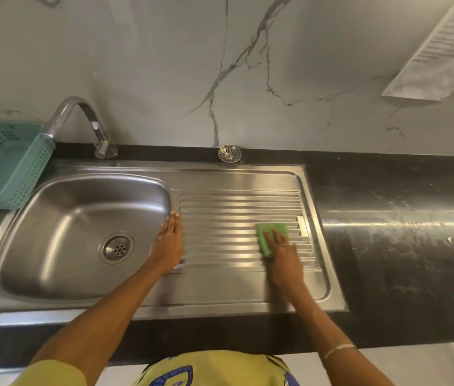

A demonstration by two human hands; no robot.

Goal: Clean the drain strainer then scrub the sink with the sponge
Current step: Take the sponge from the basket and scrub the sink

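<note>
A steel sink (53, 207) with a ribbed drainboard (228, 207) fills the counter. Its basin has an uncovered drain hole (116, 247). The round metal drain strainer (229, 154) lies on the black ledge behind the drainboard, against the wall. My right hand (283, 254) presses flat on a green sponge (270, 232) at the right end of the drainboard ribs. My left hand (168, 240) rests flat, fingers together, on the strip between basin and drainboard, holding nothing.
A curved chrome tap (81, 118) stands behind the basin. A teal perforated plastic basket (5, 162) sits at the far left. Black counter (401, 232) with pale smears runs to the right. A printed paper sheet (443, 48) hangs on the marble wall.
</note>
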